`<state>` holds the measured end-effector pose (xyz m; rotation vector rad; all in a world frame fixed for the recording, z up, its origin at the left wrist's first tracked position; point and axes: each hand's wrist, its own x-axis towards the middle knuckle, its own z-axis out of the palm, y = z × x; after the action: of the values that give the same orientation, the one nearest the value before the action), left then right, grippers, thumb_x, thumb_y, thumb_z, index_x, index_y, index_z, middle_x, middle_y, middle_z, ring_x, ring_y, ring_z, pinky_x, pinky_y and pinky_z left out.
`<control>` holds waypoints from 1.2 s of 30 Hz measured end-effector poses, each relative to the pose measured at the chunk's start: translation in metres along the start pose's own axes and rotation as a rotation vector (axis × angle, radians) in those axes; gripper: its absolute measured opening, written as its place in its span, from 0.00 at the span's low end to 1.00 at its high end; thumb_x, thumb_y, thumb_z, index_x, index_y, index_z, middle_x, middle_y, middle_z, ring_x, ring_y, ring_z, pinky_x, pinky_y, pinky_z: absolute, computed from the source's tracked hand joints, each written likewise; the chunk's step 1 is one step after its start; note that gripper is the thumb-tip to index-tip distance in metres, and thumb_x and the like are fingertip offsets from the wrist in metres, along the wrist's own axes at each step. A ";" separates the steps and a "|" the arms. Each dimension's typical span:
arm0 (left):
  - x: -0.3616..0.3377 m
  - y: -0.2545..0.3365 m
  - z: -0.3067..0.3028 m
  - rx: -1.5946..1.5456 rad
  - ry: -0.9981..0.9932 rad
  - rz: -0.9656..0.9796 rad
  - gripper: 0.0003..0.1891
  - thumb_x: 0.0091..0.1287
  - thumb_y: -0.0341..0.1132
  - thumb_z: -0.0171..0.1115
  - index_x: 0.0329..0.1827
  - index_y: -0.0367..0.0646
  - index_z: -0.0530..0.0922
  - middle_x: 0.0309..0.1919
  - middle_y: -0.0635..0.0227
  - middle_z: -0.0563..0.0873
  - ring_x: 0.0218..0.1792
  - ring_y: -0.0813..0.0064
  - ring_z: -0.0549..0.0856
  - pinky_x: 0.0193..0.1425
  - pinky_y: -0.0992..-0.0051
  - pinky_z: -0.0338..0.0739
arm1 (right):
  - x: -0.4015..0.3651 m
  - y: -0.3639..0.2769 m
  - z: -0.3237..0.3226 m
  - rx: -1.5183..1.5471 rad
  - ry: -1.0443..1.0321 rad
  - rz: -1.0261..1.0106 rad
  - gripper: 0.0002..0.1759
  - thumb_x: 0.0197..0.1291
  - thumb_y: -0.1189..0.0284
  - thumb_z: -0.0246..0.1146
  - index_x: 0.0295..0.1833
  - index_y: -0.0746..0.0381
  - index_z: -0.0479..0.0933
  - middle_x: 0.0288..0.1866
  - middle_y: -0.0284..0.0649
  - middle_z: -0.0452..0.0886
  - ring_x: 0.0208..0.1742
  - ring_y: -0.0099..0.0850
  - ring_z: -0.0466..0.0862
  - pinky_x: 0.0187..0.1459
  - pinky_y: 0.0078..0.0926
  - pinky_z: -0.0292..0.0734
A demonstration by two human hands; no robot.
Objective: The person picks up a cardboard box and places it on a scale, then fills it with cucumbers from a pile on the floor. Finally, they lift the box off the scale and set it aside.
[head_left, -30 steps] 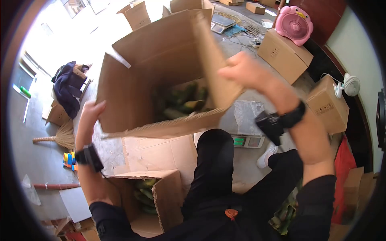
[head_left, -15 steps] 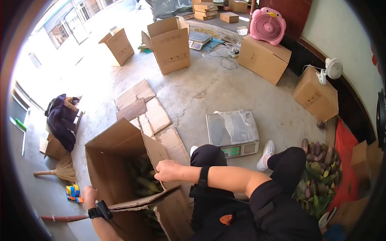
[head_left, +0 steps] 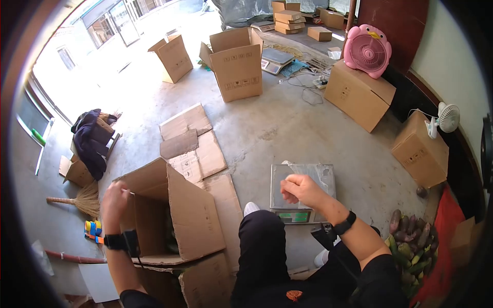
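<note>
A tall open cardboard box (head_left: 197, 220) stands at lower left, with dark contents barely visible in its shadow. At its far left edge my left hand (head_left: 114, 201) is closed, fingers pinched against the cardboard rim. Over the metal platform scale (head_left: 328, 174) hovers my right hand (head_left: 302, 190), fingers curled in and no object showing in them. The scale's green display (head_left: 294, 217) faces me. Closer to me is a second open box (head_left: 206, 280), partly hidden by the first.
Long dark and green vegetables (head_left: 413, 241) lie piled at right beside a red sheet (head_left: 446, 241). Flattened cardboard (head_left: 208, 154) covers floor ahead. Boxes with a pink fan (head_left: 367, 51) and a white fan (head_left: 448, 118) stand along the wall. A broom (head_left: 84, 200) lies left.
My right hand has left the box rim and moved right over the scale. My left hand has shifted forward along the box's left side. The whole view has tilted up somewhat.
</note>
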<state>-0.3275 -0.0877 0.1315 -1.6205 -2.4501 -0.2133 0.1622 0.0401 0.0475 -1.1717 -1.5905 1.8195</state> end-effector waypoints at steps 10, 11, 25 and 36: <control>0.217 0.321 0.142 -0.066 -0.143 0.342 0.21 0.57 0.38 0.62 0.55 0.48 0.74 0.49 0.61 0.76 0.55 0.59 0.74 0.57 0.61 0.69 | 0.069 0.095 -0.153 -0.005 0.031 0.239 0.13 0.62 0.67 0.57 0.33 0.66 0.76 0.26 0.35 0.78 0.27 0.20 0.77 0.30 0.18 0.74; 0.235 0.344 0.170 -0.038 -0.120 0.356 0.22 0.57 0.38 0.63 0.55 0.49 0.74 0.49 0.61 0.76 0.55 0.59 0.73 0.57 0.60 0.69 | 0.083 0.106 -0.165 0.000 0.026 0.237 0.13 0.62 0.67 0.57 0.33 0.66 0.76 0.26 0.35 0.78 0.27 0.20 0.77 0.30 0.18 0.74; 0.444 0.428 0.309 -0.115 0.045 0.178 0.38 0.53 0.35 0.67 0.67 0.48 0.58 0.64 0.64 0.65 0.66 0.60 0.63 0.63 0.57 0.64 | 0.160 0.195 -0.225 0.173 0.072 0.473 0.11 0.62 0.70 0.58 0.36 0.68 0.76 0.28 0.36 0.79 0.29 0.20 0.78 0.34 0.18 0.75; 0.585 0.418 0.285 -0.064 0.229 0.114 0.46 0.51 0.42 0.67 0.72 0.55 0.50 0.71 0.65 0.55 0.72 0.58 0.49 0.69 0.52 0.56 | 0.137 0.173 -0.183 0.232 0.234 0.615 0.09 0.62 0.71 0.58 0.38 0.67 0.76 0.30 0.36 0.80 0.31 0.20 0.79 0.34 0.17 0.75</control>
<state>-0.1893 0.6623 0.0014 -1.6540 -2.1946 -0.4379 0.2723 0.2127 -0.1538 -1.8131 -0.9114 2.0507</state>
